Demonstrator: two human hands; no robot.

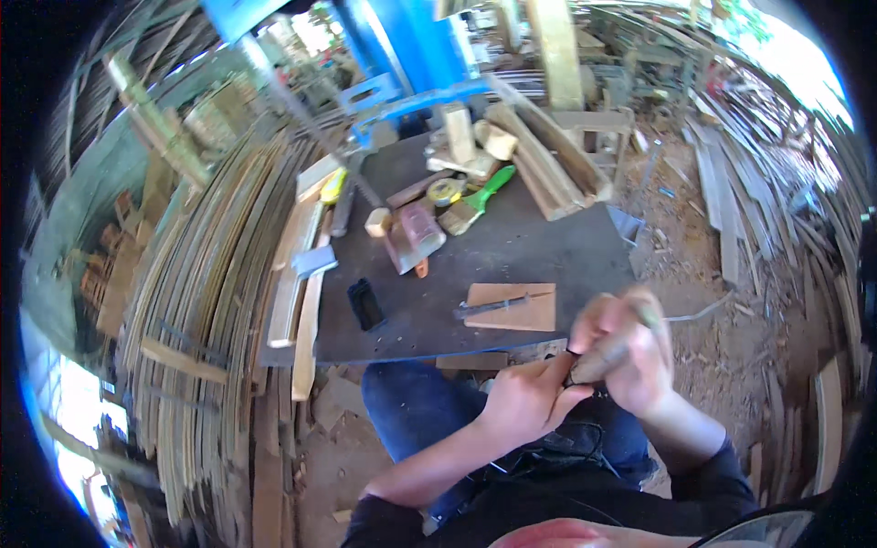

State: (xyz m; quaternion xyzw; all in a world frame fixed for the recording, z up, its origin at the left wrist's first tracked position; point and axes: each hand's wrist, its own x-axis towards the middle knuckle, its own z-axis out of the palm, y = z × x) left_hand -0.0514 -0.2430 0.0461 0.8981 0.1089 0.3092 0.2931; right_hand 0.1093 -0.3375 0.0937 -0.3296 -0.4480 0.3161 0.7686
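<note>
Above my lap, at the table's near right corner, both hands meet on a brownish, rounded wooden-looking piece point(598, 362). My left hand point(523, 402) pinches its lower left end between thumb and fingers. Around its upper right part my right hand point(639, 352) is closed, its fingers a little blurred. The fingers cover much of the piece, so its full shape is hidden. Just left of the hands, a caliper point(498, 304) lies across a flat reddish-brown wooden block point(530, 315) on the dark table point(429, 333). Farther left is a small black open box point(366, 305).
Mid-table hold a green-handled brush point(478, 200), a tape roll point(445, 191), sandpaper point(420, 230) and wood offcuts point(459, 133). Long beams point(539, 164) lie at the back right. A blue machine point(402, 55) stands behind. Stacked wooden strips point(196, 301) line the left side.
</note>
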